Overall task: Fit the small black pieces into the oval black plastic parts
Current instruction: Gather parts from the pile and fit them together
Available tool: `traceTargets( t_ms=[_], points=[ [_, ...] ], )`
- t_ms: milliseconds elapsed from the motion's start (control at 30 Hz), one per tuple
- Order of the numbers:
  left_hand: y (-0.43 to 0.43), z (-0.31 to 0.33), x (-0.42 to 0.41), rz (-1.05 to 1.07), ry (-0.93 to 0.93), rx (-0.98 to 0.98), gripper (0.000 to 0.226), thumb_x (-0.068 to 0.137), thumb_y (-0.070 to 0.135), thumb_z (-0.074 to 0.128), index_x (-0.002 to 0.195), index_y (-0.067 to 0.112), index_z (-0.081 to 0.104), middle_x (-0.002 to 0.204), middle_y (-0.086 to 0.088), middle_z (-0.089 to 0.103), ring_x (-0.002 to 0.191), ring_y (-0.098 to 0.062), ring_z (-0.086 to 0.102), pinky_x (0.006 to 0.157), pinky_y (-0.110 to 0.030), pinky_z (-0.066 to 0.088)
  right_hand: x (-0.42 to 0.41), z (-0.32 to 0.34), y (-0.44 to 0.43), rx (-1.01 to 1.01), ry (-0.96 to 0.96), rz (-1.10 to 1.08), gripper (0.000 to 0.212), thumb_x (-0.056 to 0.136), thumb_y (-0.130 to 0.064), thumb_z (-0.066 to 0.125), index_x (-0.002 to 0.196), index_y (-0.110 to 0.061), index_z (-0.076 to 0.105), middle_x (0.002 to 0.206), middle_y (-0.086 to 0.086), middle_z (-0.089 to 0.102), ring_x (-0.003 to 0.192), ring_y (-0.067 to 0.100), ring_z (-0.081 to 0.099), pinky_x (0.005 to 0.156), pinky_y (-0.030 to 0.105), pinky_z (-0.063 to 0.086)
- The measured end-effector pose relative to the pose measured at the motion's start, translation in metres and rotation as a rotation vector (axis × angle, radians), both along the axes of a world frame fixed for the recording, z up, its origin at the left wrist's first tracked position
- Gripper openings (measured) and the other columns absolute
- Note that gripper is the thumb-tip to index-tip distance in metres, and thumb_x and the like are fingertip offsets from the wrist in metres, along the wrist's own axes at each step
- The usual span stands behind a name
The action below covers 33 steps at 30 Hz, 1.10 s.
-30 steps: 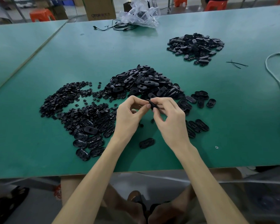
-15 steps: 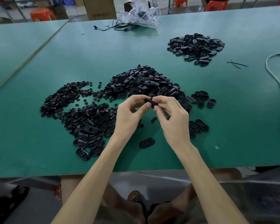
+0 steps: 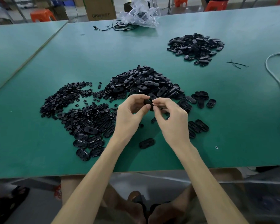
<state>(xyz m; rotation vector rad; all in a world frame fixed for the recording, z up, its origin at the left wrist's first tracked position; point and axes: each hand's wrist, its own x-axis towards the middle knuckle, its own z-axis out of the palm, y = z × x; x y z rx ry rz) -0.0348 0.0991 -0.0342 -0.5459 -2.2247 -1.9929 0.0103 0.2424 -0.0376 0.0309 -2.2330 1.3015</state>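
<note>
Above the green table, my left hand and my right hand meet and pinch one oval black plastic part between thumbs and fingertips. My fingers hide most of it, so I cannot tell whether a small piece sits in it. Behind my hands lies a big heap of oval parts. To the left spreads a pile of small black pieces. A single oval part lies on the table just below my hands.
A second heap of oval parts lies at the far right. More oval parts lie in rows at the near left and to the right. A white cable, a plastic bag and black wires sit at the table's edges.
Both hands have stayed together over the same spot. The fingers have shifted slightly on the oval part, turning it between the fingertips.
</note>
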Motion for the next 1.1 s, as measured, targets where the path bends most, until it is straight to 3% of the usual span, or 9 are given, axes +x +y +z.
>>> traceTargets(
  t_ms=[100, 400, 600, 733, 967, 1100],
  points=[
    [-0.0001, -0.0005, -0.0002, -0.001, -0.034, 0.0, 0.027, 0.091, 0.007, 0.078, 0.116, 0.016, 0.07, 0.101, 0.012, 0.075, 0.094, -0.008, 0.072, 0.083, -0.022, 0.057, 0.0004, 0.0009, -0.0006, 0.032, 0.001, -0.009, 0.019, 0.1, -0.009, 0.067, 0.117, -0.015, 0.072, 0.109, -0.006, 0.071, 0.098, 0.005, 0.066, 0.087, 0.012, 0.05],
    [-0.001, -0.0005, 0.0002, -0.03, 0.005, -0.078, 0.029, 0.091, 0.008, 0.078, 0.117, 0.02, 0.074, 0.103, 0.003, 0.077, 0.098, -0.019, 0.074, 0.089, -0.04, 0.061, -0.0003, -0.0006, 0.0004, -0.004, -0.005, -0.017, 0.019, 0.104, -0.019, 0.064, 0.121, -0.019, 0.07, 0.106, -0.006, 0.067, 0.095, 0.009, 0.063, 0.081, 0.017, 0.051],
    [0.0018, -0.0016, 0.0006, -0.047, 0.028, -0.103, 0.023, 0.089, 0.01, 0.081, 0.11, 0.015, 0.074, 0.1, 0.005, 0.077, 0.093, -0.016, 0.072, 0.083, -0.033, 0.059, -0.0015, -0.0022, 0.0021, -0.015, -0.028, -0.026, 0.016, 0.105, -0.025, 0.063, 0.118, -0.021, 0.07, 0.106, -0.006, 0.065, 0.089, 0.008, 0.063, 0.079, 0.021, 0.053],
    [0.0019, -0.0018, 0.0004, -0.053, 0.035, -0.088, 0.019, 0.09, 0.006, 0.079, 0.106, 0.015, 0.075, 0.099, 0.005, 0.077, 0.092, -0.013, 0.073, 0.081, -0.021, 0.054, -0.0017, -0.0027, 0.0021, -0.001, -0.017, -0.028, 0.013, 0.104, -0.025, 0.063, 0.113, -0.02, 0.072, 0.103, -0.006, 0.065, 0.086, 0.011, 0.064, 0.077, 0.025, 0.053],
    [0.0027, -0.0037, -0.001, -0.053, -0.027, -0.045, 0.024, 0.091, 0.005, 0.078, 0.112, 0.011, 0.069, 0.104, -0.004, 0.076, 0.096, -0.02, 0.074, 0.085, -0.032, 0.059, -0.0014, -0.0013, 0.0014, -0.022, 0.002, -0.019, 0.009, 0.104, -0.02, 0.063, 0.109, -0.019, 0.07, 0.104, -0.006, 0.066, 0.091, 0.004, 0.064, 0.077, 0.013, 0.05],
    [0.001, -0.0014, -0.0003, -0.057, -0.026, -0.029, 0.023, 0.09, 0.007, 0.079, 0.11, 0.013, 0.068, 0.103, 0.0, 0.075, 0.096, -0.016, 0.073, 0.082, -0.027, 0.058, -0.0015, -0.0009, 0.0013, -0.022, 0.004, -0.016, 0.008, 0.104, -0.02, 0.064, 0.109, -0.017, 0.069, 0.104, -0.004, 0.064, 0.092, 0.005, 0.063, 0.077, 0.01, 0.047]
  ],
)
